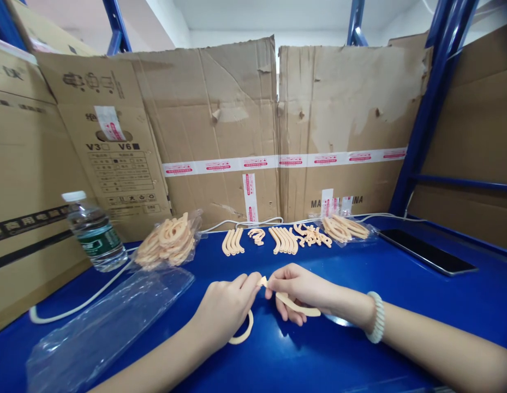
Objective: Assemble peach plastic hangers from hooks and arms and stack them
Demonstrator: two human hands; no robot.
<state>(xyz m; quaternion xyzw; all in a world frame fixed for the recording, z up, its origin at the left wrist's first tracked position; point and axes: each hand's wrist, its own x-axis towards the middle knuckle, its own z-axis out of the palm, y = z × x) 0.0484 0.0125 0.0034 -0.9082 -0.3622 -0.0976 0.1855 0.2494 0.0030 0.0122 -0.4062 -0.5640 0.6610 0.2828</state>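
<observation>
1. Two hands work here: our left hand (226, 308) pinches a peach strip (244, 334).
2. Our right hand (302, 289) pinches a second strip (306, 311).
3. Their tips touch above the blue counter (278, 360).
4. Spare strips (284, 240) lie behind.

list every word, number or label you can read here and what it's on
"V3" and "V6": cardboard box on the left; form below too small to read.
Large characters above them: cannot make out.
"MA" and "NA": cardboard panel; middle covered by tape.
White tape strip: red print too small.
Water bottle label: blurred.
Curved strips in left hand, right hand: no print.
</observation>
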